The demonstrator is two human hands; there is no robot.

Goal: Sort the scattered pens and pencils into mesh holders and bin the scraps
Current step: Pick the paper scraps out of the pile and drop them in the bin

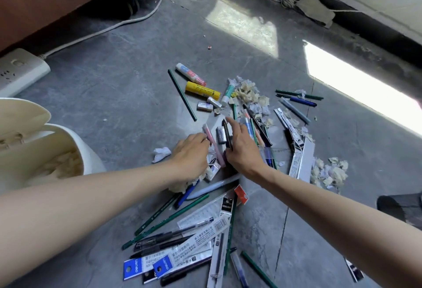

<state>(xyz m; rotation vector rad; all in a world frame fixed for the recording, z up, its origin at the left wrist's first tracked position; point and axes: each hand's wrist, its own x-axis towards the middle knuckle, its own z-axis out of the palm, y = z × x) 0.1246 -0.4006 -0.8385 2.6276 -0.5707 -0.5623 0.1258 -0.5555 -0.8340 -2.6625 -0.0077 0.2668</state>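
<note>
Grey tiled floor point(114, 104) carries scattered pens and pencils point(173, 217) and paper scraps point(249, 95), with a cream bin point(68, 132) at the left. Both forearms reach into the pile. The left hand point(190, 157) curls knuckles-up against a pink pen point(211, 136), its grip hidden. The right hand point(242, 150) stretches its forefinger along a dark pen point(226, 132); whether it pinches it, I cannot tell.

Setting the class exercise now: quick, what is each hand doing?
Left hand: fingers curled, hold cannot be told.
Right hand: pinches slim black pen.
</note>
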